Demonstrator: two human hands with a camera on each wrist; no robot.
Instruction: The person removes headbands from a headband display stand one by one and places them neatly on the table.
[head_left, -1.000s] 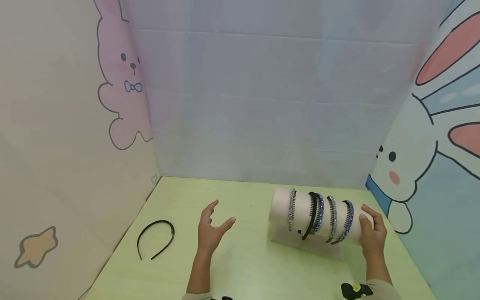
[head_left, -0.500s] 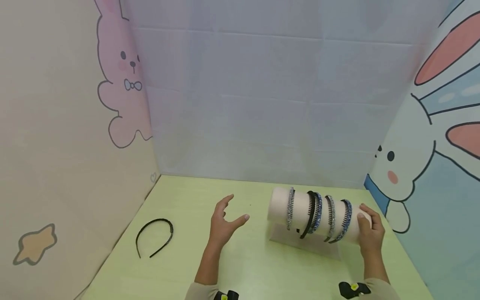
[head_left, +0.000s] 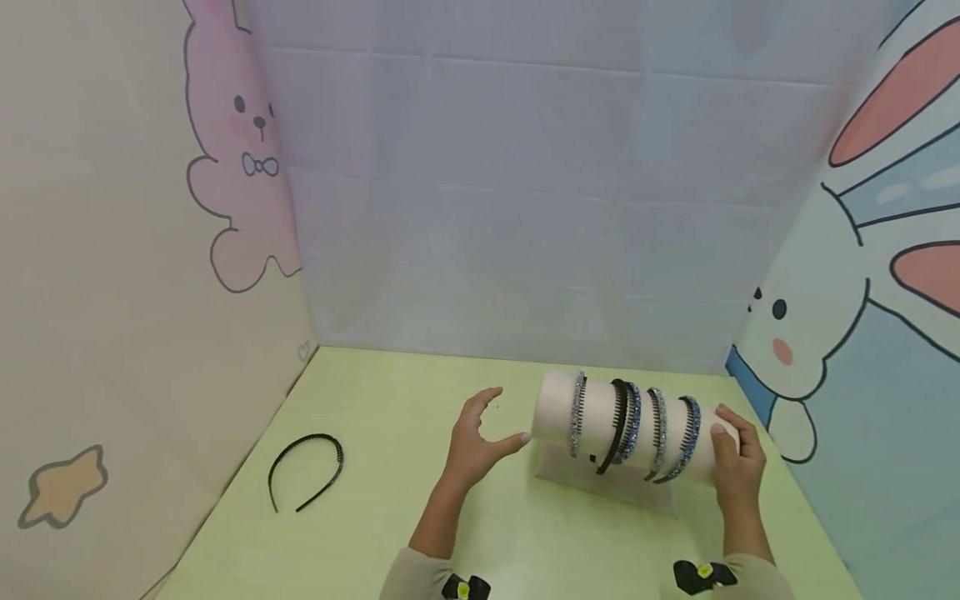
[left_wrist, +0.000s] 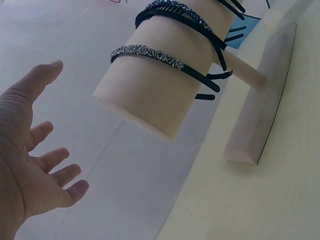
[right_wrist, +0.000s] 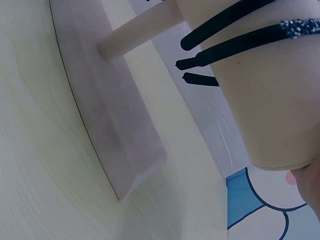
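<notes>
A pale cream headband display stand, with a horizontal roll (head_left: 552, 408) on a base (head_left: 600, 485), stands at the right of the table in the head view. Several headbands sit round the roll: a silver glittery headband (left_wrist: 145, 52) near its left end, a plain black headband (head_left: 619, 429), and blue glittery ones such as the headband (head_left: 689, 442) near the right end. My right hand (head_left: 738, 467) grips the roll's right end, thumb in front. Just off the left end, my left hand (head_left: 471, 452) holds nothing, fingers and thumb spread apart. The right wrist view catches only a sliver of the right hand (right_wrist: 310, 187).
A black headband (head_left: 303, 437) lies by itself on the left of the light green table (head_left: 382, 392). A pale curtain (head_left: 465, 208) hangs behind the table. Walls with rabbit drawings rise at both sides.
My left hand has moved right, close to the roll's left end. The right hand keeps its grip, and the stand looks still apart from a slight shift of the whole view.
</notes>
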